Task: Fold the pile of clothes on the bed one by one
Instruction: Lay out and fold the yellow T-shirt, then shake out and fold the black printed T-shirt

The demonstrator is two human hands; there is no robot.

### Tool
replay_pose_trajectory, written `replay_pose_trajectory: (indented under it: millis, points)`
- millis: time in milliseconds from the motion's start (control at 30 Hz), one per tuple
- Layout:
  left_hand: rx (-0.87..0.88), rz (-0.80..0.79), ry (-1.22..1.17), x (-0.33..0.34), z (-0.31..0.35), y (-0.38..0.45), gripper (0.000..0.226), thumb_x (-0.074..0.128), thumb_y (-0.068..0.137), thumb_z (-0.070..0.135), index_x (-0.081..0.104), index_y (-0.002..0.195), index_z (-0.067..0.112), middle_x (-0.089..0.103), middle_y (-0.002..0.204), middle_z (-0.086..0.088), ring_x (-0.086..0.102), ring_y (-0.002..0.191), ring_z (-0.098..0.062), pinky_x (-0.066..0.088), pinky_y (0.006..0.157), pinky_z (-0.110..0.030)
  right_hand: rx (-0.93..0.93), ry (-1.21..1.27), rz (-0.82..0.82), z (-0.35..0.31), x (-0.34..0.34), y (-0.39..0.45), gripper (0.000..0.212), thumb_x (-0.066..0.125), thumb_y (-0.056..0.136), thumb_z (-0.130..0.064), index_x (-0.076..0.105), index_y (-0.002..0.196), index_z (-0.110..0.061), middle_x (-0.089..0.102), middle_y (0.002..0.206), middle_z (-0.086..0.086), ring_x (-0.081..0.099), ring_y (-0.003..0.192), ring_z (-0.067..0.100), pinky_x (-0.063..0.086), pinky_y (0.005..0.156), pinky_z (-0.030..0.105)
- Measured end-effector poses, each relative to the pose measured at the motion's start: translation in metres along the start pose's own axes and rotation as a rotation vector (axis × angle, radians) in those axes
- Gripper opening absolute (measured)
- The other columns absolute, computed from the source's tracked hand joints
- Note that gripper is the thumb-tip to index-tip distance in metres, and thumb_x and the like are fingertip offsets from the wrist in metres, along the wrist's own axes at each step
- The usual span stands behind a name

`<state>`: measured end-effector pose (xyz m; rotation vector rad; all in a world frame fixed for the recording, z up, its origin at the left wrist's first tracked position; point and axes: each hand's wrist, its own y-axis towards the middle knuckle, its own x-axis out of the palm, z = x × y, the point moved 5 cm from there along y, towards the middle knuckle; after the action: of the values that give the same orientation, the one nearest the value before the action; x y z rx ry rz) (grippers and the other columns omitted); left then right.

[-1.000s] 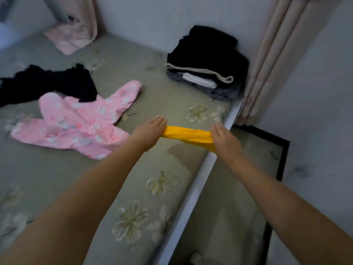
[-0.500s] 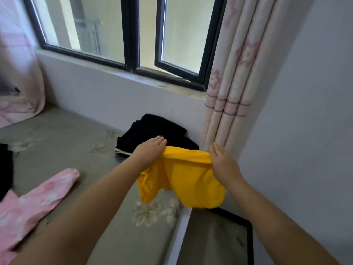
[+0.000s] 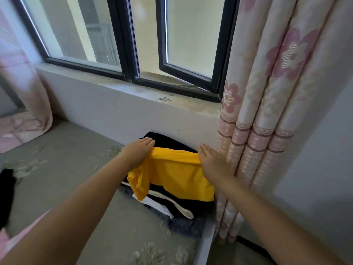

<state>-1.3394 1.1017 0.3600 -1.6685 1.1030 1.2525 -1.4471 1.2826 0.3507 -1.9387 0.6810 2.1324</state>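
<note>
Yellow fabric stretches between your two hands: your left hand (image 3: 138, 152) grips the top edge of the yellow garment (image 3: 177, 176) at its left end, with the fingers straight on top and the cloth gathered beneath the palm, and your right hand (image 3: 212, 161) holds the same edge at its right end, the fingers lying along it and the thumb hidden under the cloth. The garment hangs from that held edge toward you, one loose flap drooping lower on the left side. It lies over the stack of folded dark clothes (image 3: 172, 204), which sits at the far right corner of the bed (image 3: 80, 192), tight against the wall below the window sill (image 3: 149, 87). White trim shows on the stack just under the yellow hem. Your right hand is just beside the pink flowered curtain (image 3: 267, 119) that hangs past the bed's right edge. At the bed's left edge lie a black garment (image 3: 5, 192) and a sliver of pink clothing (image 3: 11, 240).
</note>
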Motion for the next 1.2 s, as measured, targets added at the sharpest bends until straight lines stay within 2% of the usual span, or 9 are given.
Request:
replay_pose_trajectory:
  millis: [133,267,333,467,633,733,800,1000,1200]
  points:
    - [-0.122,-0.064,-0.001,-0.005,-0.024,0.060,0.055,0.037,0.096,0.004,0.013,0.145,0.008,0.017,0.153,-0.007,0.019,0.140,-0.019,0.020,0.111,-0.028,-0.017,0.100,-0.045,0.026,0.023,0.062,0.052,0.026,0.095,-0.001,0.012,0.145,-0.003,0.015,0.153,0.015,0.017,0.141,0.023,0.014,0.114,0.029]
    - [-0.187,-0.005,0.005,-0.025,-0.048,0.121,0.051,0.032,0.097,0.003,0.015,0.145,0.006,0.018,0.153,-0.009,0.019,0.140,-0.019,0.018,0.111,-0.028,0.069,0.181,0.083,0.046,0.019,0.122,0.048,0.032,0.092,0.001,0.029,0.139,0.004,0.031,0.146,0.021,0.033,0.134,0.028,0.026,0.109,0.032]
    - [-0.207,0.036,0.017,-0.025,-0.059,0.141,0.051,0.031,0.097,0.003,0.012,0.145,0.006,0.014,0.154,-0.009,0.015,0.141,-0.019,0.013,0.111,-0.026,0.041,0.203,0.284,0.045,0.018,0.139,0.042,0.044,0.073,0.007,0.058,0.112,0.013,0.060,0.114,0.029,0.062,0.103,0.036,0.051,0.085,0.037]
    - [-0.181,-0.082,0.062,0.032,-0.067,0.156,0.051,0.025,0.099,0.006,0.004,0.146,0.007,0.004,0.155,-0.011,0.007,0.143,-0.021,0.004,0.112,-0.027,-0.053,0.187,0.205,0.025,0.068,0.138,0.036,0.064,0.052,0.001,0.071,0.087,0.007,0.070,0.088,0.023,0.070,0.077,0.034,0.056,0.058,0.039]
    - [-0.090,-0.433,-0.009,0.166,-0.025,0.126,0.064,0.034,0.096,0.003,-0.006,0.146,0.009,-0.008,0.155,-0.009,-0.007,0.143,-0.024,0.003,0.115,-0.035,-0.088,0.186,-0.243,-0.022,0.182,0.096,0.058,0.086,0.051,-0.014,0.067,0.102,0.004,0.066,0.109,0.022,0.064,0.101,0.031,0.055,0.077,0.033]
    - [-0.138,-0.489,-0.160,0.218,0.000,0.101,0.071,0.038,0.095,0.005,-0.012,0.145,0.010,-0.014,0.154,-0.008,-0.010,0.142,-0.023,0.003,0.115,-0.035,-0.131,0.124,-0.471,-0.035,0.229,0.068,0.061,0.061,0.084,-0.018,0.037,0.136,-0.001,0.027,0.146,0.024,0.027,0.136,0.034,0.026,0.110,0.041]
    - [-0.183,-0.445,-0.223,0.232,0.004,0.092,0.072,0.038,0.095,0.007,-0.015,0.144,0.010,-0.016,0.153,-0.009,-0.011,0.142,-0.023,0.002,0.115,-0.034,-0.157,0.106,-0.589,-0.036,0.247,0.059,0.061,0.043,0.092,-0.016,0.015,0.145,-0.006,0.002,0.153,0.019,0.001,0.142,0.033,0.005,0.115,0.044]
    - [-0.278,-0.341,-0.305,0.236,-0.010,0.064,0.067,0.037,0.095,0.008,-0.005,0.146,0.013,-0.009,0.155,-0.008,-0.009,0.142,-0.022,0.002,0.115,-0.037,-0.127,0.111,-0.466,-0.057,0.241,0.068,0.054,0.040,0.094,-0.020,0.022,0.144,-0.008,0.005,0.153,0.019,0.003,0.142,0.033,0.000,0.113,0.048]
    - [-0.668,-0.268,-0.446,0.248,-0.046,-0.072,0.053,0.035,0.097,0.018,0.015,0.146,0.016,-0.001,0.155,-0.009,-0.002,0.143,-0.021,0.004,0.114,-0.036,-0.465,0.245,-0.409,-0.187,0.220,0.058,0.051,0.037,0.093,-0.014,0.025,0.142,-0.004,0.015,0.152,0.015,0.008,0.142,0.027,0.008,0.114,0.039]
